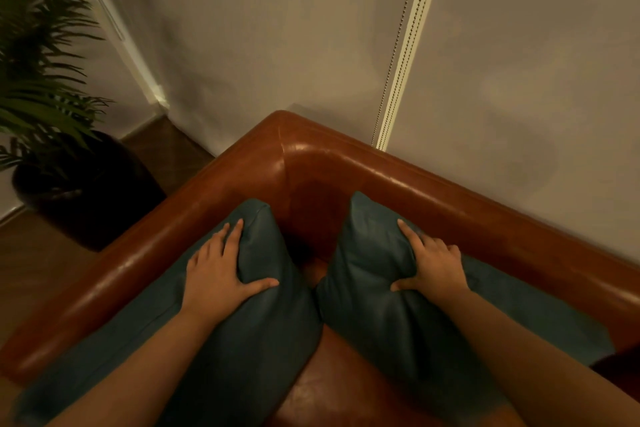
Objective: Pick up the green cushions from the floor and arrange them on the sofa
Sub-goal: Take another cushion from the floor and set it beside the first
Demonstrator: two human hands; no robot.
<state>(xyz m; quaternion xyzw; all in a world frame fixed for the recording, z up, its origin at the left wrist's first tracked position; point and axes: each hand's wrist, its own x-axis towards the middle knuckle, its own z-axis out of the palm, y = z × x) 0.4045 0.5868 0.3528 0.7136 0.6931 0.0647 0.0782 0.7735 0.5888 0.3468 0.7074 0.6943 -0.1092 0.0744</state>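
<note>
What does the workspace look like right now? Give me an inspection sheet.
Surface: brown leather sofa, corner section, glossy.
Job's things: left green cushion leans on the arm; right green cushion leans on the back; their inner edges meet.
Clutter: nothing seen.
Grippers: left hand and right hand press flat, one per cushion.
Cables: beaded blind chain hangs behind the sofa.
Surroundings: potted plant on wooden floor, pale blinds.

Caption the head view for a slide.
Left hand and right hand press two teal-green leather cushions, left cushion and right cushion, into the brown leather sofa corner.
</note>
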